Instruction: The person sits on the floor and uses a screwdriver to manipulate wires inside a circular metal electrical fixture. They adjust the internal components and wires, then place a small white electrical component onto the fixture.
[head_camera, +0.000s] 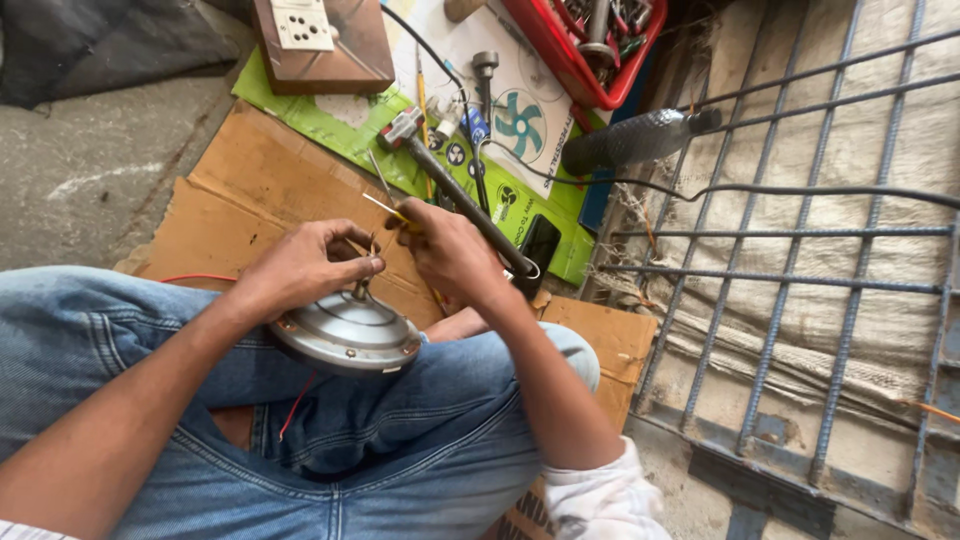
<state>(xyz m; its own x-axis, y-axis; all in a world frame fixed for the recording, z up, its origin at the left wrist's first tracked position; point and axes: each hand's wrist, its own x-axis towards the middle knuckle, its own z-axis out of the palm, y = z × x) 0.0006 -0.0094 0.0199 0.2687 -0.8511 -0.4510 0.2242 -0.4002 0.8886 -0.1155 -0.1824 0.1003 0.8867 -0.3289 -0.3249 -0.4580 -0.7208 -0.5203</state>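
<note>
A round, smooth grey metal motor housing (345, 335) rests on the denim lap just beneath both hands. The left hand (305, 265) pinches thin wires at its central shaft; the right hand (450, 250) grips a slim yellow-handled tool (385, 208). A long dark hammer (455, 190) lies just beyond on flat cardboard (230, 200).

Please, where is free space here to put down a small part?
Bare cardboard lies left of the hammer, beside the left hand; bare concrete floor farther left. Around the red tray and green box it is crowded.
</note>
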